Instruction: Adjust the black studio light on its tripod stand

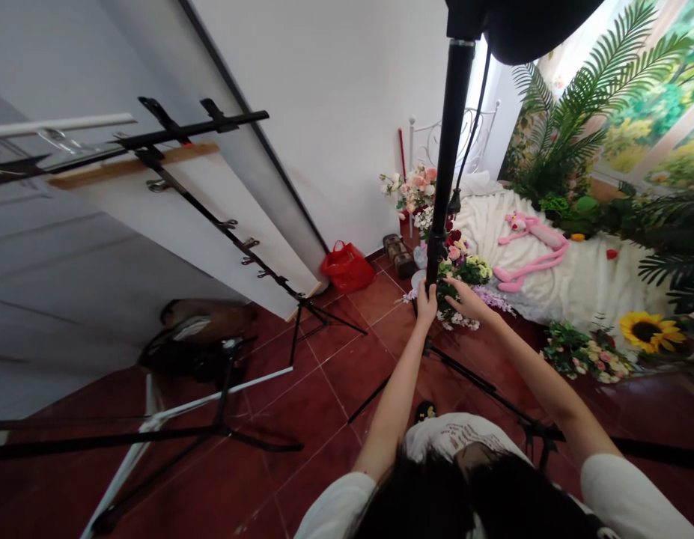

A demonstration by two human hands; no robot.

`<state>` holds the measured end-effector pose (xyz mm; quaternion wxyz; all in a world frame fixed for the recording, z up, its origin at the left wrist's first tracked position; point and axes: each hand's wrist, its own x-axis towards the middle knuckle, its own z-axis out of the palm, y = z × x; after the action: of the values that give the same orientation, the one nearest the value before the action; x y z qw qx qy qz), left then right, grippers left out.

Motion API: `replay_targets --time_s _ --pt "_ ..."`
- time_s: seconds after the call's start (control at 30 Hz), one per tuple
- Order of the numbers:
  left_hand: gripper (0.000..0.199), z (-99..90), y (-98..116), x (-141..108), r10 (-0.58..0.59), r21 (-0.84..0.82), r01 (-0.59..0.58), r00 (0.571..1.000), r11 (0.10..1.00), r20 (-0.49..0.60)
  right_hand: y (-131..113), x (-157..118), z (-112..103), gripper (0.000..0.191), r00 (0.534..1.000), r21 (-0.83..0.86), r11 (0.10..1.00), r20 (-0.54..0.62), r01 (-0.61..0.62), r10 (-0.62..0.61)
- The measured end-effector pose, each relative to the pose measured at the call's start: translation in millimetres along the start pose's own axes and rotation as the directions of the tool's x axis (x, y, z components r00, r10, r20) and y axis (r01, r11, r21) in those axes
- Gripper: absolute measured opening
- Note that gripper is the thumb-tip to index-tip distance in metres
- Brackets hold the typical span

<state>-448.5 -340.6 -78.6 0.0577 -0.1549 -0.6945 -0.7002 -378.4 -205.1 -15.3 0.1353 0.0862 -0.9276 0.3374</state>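
A tall black light stand rises in front of me in the head view, topped by a dark lamp head that the upper edge cuts off. My left hand is closed around the stand's pole, low down below a collar. Just right of the pole, my right hand has its fingers apart and holds nothing; a small gap seems to separate it from the pole. A cable hangs from the lamp beside the pole, with a plug-like end. The stand's legs spread over the floor below my hands.
Artificial flowers crowd behind the stand. A pink plush toy lies on a white fluffy blanket. A red bag sits by the wall. Leftward are a white board on a clamped frame and several stand legs across the tiled floor.
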Motion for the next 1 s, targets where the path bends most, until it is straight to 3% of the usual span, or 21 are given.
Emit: replay_targets --time_s 0.27,0.43,0.63,1.0 --pt "0.058 -3.0 7 -2 0.026 0.012 -0.026 1.0 1.0 0.014 3 6 20 0.057 0.999 -0.057 0.998 0.01 -0.03 0.031" --pt "0.059 -1.6 4 -2 0.018 0.006 -0.018 1.0 1.0 0.008 -7 -10 26 0.058 0.999 -0.128 0.992 -0.043 0.017 -0.022" --pt "0.057 -0.9 2 -2 0.014 -0.005 -0.014 1.0 1.0 0.003 -7 -20 39 0.061 1.0 -0.159 0.987 -0.018 0.011 -0.014" --pt "0.063 -1.1 2 -1 0.012 0.0 -0.012 1.0 1.0 0.003 -3 -7 29 0.058 0.999 -0.184 0.983 0.036 0.008 -0.001"
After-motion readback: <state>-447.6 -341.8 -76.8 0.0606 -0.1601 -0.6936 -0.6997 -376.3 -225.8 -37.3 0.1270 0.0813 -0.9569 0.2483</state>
